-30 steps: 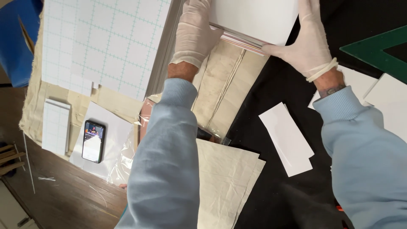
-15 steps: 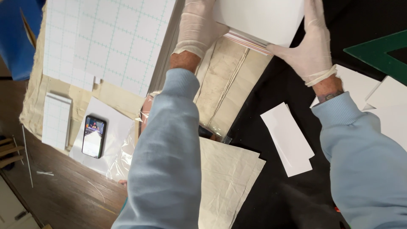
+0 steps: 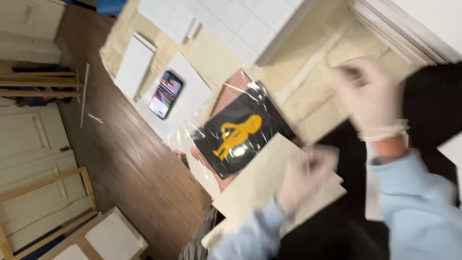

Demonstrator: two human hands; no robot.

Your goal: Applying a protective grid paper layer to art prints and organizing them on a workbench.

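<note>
While both gloved hands blur, grip unclear: cannot tell.
Left hand [image 3: 304, 179] on cream sheet [image 3: 269, 185]; right hand [image 3: 368, 94] above it; bagged black print [image 3: 240, 132] untouched.

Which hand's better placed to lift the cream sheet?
Left, probably. The left hand already lies on the cream sheet; the right hand hovers farther off, above the beige cloth. Both are blurred.

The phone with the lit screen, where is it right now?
The phone lies left of centre in the head view on a white sheet, between a white pad and a black picture with a yellow figure.
</note>
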